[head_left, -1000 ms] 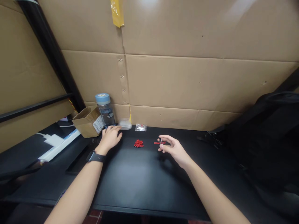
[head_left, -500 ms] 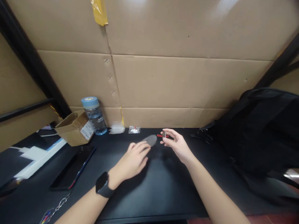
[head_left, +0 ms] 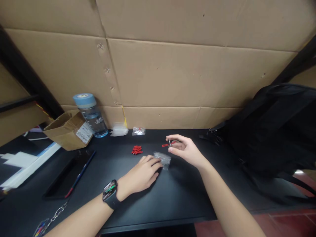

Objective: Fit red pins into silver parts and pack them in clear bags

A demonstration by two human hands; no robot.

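My left hand [head_left: 145, 171], with a black watch [head_left: 110, 192] at its wrist, has its fingers over the left edge of a small clear plastic bag [head_left: 166, 161] low at the table. Between thumb and fingertips, my right hand [head_left: 189, 150] pinches a small thin metallic piece [head_left: 169, 142] with a red cord loop [head_left: 164, 145] sticking out to the left. Its exact kind is too small to tell. Beyond my left hand lies a little pile of red cord pieces [head_left: 137, 150] on the black table [head_left: 158, 204].
Toward the back stand an open cardboard box [head_left: 66, 131], a water bottle [head_left: 92, 117], crumpled translucent plastic [head_left: 118, 129] and a small packet [head_left: 139, 131]. A phone [head_left: 70, 172] lies left, a black backpack [head_left: 274, 138] right. A cardboard wall [head_left: 177, 75] closes the back.
My left hand has moved lower and nearer with the plastic bag, and the red pile it hid now shows. My right hand keeps its pinch. The view has tilted down slightly.
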